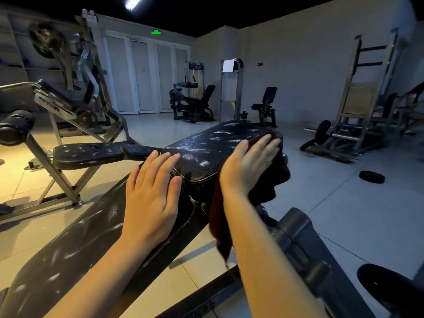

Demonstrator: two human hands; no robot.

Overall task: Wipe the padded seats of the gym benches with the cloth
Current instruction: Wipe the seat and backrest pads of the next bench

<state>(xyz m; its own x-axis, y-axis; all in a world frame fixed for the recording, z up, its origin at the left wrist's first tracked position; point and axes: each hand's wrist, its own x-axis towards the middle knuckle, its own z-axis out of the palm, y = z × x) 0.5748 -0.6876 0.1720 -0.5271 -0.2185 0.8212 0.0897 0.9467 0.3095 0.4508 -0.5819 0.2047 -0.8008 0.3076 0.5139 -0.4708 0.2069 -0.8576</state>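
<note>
Cloth (219, 226) lies draped over the right edge of the near padded seat (206, 145), pressed under the flat, straight-fingered right grip (249, 164), while the left grip (152, 187) rests flat and empty on its corner; wiping seems midway, with the neighbouring bench seat (88, 153) probably still to do.

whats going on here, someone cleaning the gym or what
A person is wiping a bench. Their right hand presses a dark red cloth flat onto the right side of the black seat, and part of the cloth hangs over the edge. Their left hand lies flat at the seat's near corner, fingers straight. A second bench stands to the left, with no hand on it.
</note>
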